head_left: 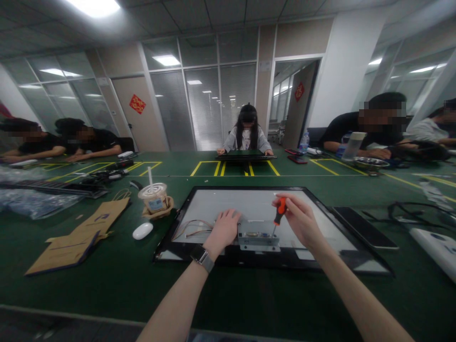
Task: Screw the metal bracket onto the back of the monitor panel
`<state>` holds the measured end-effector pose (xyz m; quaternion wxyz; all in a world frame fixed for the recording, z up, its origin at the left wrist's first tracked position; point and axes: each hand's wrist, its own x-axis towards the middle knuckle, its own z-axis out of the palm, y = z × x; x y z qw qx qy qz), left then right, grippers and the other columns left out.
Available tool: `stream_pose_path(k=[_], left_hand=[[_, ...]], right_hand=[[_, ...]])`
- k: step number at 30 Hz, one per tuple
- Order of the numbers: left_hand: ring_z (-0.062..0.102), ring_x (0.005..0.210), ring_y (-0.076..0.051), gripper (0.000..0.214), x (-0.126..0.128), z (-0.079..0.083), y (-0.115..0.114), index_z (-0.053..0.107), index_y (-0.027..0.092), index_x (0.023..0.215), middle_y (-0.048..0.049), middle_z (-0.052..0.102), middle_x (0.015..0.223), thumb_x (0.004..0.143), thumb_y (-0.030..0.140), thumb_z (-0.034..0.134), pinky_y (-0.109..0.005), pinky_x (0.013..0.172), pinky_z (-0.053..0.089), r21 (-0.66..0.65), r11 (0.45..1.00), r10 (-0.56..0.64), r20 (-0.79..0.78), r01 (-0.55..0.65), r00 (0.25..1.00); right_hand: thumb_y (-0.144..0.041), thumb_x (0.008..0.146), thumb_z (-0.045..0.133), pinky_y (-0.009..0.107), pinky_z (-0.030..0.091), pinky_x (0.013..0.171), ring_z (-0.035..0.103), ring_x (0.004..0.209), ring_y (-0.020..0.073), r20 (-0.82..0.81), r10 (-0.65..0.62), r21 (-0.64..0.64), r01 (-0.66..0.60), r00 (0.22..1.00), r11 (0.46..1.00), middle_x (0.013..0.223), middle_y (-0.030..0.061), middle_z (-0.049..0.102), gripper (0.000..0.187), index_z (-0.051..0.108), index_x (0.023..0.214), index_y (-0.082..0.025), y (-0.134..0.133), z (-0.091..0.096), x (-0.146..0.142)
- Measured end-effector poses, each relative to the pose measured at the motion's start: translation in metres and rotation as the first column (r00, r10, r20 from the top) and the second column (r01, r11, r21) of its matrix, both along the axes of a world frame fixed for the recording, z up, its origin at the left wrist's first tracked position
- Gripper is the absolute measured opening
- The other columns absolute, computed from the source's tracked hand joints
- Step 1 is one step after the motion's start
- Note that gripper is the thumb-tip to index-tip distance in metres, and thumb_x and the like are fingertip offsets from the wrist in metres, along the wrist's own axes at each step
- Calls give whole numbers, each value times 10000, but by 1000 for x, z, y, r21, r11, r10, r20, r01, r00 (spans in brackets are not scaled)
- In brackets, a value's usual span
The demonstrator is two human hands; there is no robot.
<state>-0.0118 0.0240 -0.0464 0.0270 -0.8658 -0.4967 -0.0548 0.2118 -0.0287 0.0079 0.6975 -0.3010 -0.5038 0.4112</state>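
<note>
A flat display panel (pixel 210 202) with a black frame lies back side up on the green table. On its lower middle sits a metal bracket (pixel 258 242) with connector ports along its face. My right hand (pixel 301 218) grips a red and black screwdriver (pixel 280 211), held nearly upright. The tip of its shaft meets the right part of the bracket. Spread flat, my left hand (pixel 225 230) rests on the panel at the bracket's left side, with a watch on the wrist. Thin cables (pixel 190 228) run over the panel left of that hand.
Left of the panel are a lidded drink cup (pixel 153 194) in a carton holder, a white mouse (pixel 142 231) and a brown paper bag (pixel 85 232). Rightward lie a black slab (pixel 365 227), cables and a white power strip (pixel 434 249). Other people sit around the table.
</note>
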Motion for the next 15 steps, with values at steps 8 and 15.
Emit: stream_pose_path(k=[8, 15], left_hand=[[426, 1364, -270, 514, -1, 0, 1, 455, 175, 1427, -127, 453, 1493, 942, 85, 309, -452, 1131, 347, -4, 1000, -9, 6, 9, 1000], [439, 1351, -273, 503, 0, 1, -1, 464, 174, 1421, -134, 460, 1485, 948, 95, 313, -445, 1116, 362, -5, 1000, -3, 9, 3, 1000]], right_hand=[[-497, 735, 797, 352, 526, 800, 645, 855, 210, 38, 40, 13, -40, 998, 999, 860, 30, 690, 243, 761, 788, -262, -6, 4, -6], [-522, 790, 742, 345, 522, 728, 658, 777, 211, 54, 103, -40, -101, 993, 994, 779, 31, 708, 285, 763, 923, -271, -8, 3, -6]])
